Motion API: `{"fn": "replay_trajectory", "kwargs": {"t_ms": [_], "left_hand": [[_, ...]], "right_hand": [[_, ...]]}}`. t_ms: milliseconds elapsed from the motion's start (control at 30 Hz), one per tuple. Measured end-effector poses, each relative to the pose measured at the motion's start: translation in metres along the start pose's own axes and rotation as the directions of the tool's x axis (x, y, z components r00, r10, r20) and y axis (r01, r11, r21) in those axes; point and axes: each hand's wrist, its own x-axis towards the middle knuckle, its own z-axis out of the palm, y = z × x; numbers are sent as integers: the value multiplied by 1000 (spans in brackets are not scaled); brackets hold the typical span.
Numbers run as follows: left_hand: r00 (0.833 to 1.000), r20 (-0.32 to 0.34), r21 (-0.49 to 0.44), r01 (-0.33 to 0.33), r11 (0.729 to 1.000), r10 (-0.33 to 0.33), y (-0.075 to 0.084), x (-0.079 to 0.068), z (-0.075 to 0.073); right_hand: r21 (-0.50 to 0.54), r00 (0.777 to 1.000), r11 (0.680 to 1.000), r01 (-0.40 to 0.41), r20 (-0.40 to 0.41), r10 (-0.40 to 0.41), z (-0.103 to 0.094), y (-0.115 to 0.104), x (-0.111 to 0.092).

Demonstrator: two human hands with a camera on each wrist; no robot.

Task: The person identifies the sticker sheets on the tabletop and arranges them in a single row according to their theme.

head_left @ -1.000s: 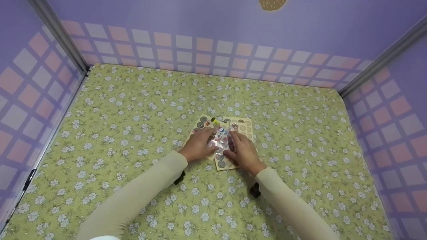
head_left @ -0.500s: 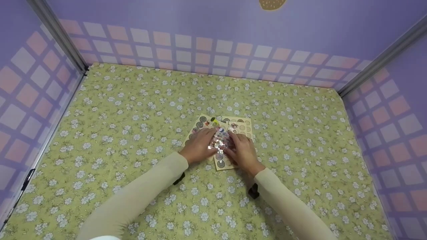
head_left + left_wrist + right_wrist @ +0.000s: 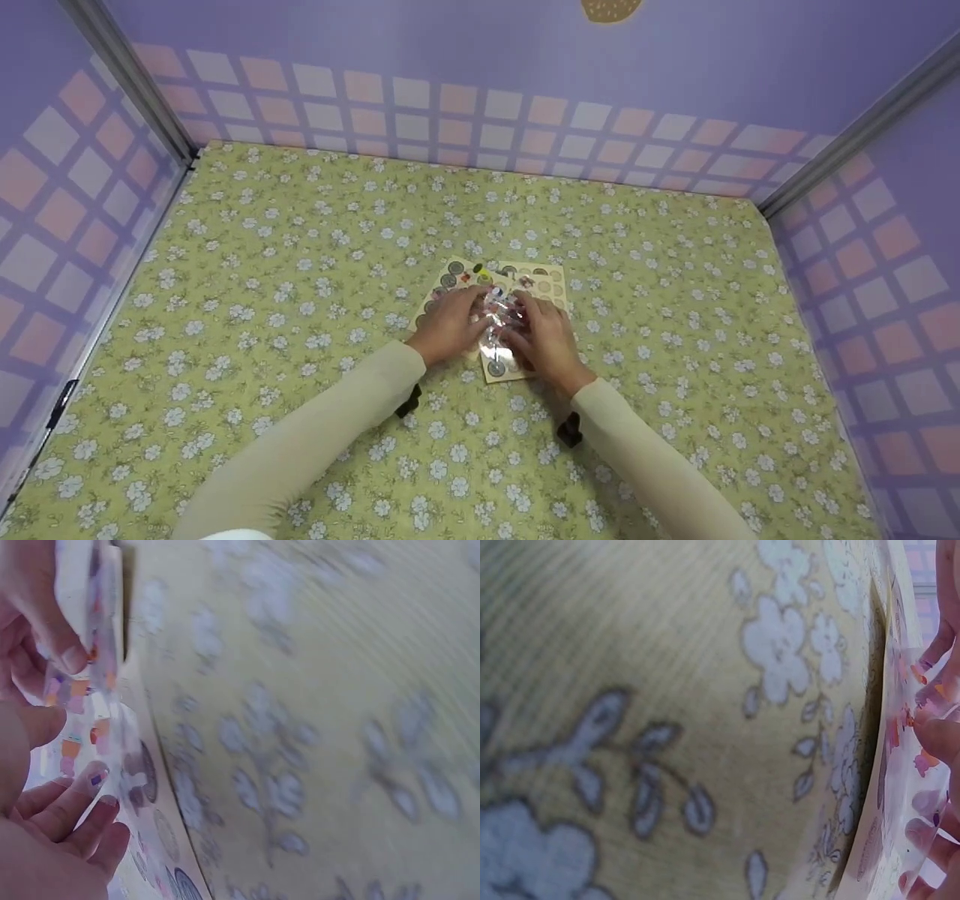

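Observation:
A clear, shiny sticker sheet (image 3: 496, 324) with small orange and pink prints is between my two hands. My left hand (image 3: 448, 324) holds its left side; in the left wrist view the thumb (image 3: 43, 724) is on one side and the spread fingers (image 3: 66, 811) show behind the clear plastic. My right hand (image 3: 551, 341) pinches the other side, with its thumb (image 3: 939, 736) on the prints in the right wrist view. Under the hands lie cream paper sheets (image 3: 556, 272) printed with grey round shapes. The hands hide much of these.
Near the top of the papers lies a small yellow and black spot (image 3: 484, 274), too small to identify. A flowered yellow-green cloth (image 3: 300, 225) covers the table. Purple walls with pink and white squares (image 3: 457, 97) stand behind and at both sides.
The sticker sheet has tilted between my hands, and its glare has spread lower. My left thumb has shifted slightly upward. The papers beneath stay in place.

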Motion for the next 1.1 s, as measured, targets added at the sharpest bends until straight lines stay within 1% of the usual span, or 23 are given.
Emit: {"fn": "replay_trajectory", "kwargs": {"t_ms": [67, 133, 267, 433, 567, 667, 800, 1033, 1100], "left_hand": [[1000, 4, -68, 21, 997, -21, 2, 1, -1], [1000, 7, -110, 21, 994, -21, 3, 1, -1], [1000, -5, -114, -7, 994, 6, 2, 3, -1], [1000, 9, -130, 0, 991, 1, 3, 3, -2], [1000, 15, -130, 9, 991, -7, 4, 3, -4], [1000, 15, -130, 14, 991, -12, 5, 2, -6], [1000, 13, -144, 13, 989, -12, 6, 2, -9], [1000, 5, -171, 20, 985, -20, 7, 2, -13], [1000, -2, -183, 11, 983, -11, 8, 2, -15]], "right_hand": [[1, 1000, 1000, 6, -19, -6, 0, 0, 0], [6, 999, 1000, 18, -36, -18, 0, 1, 0], [17, 997, 999, 46, -55, -45, -1, 2, 0], [8, 994, 997, 75, -85, -75, -3, 4, 1], [29, 996, 999, 33, -86, -30, -7, 4, 2], [65, 998, 998, -17, -61, 21, -11, 6, 3], [121, 997, 991, -60, -32, 64, -16, 8, 3], [168, 989, 974, -151, 20, 149, -21, 10, 2], [171, 986, 971, -168, 30, 166, -21, 11, 2]]}}
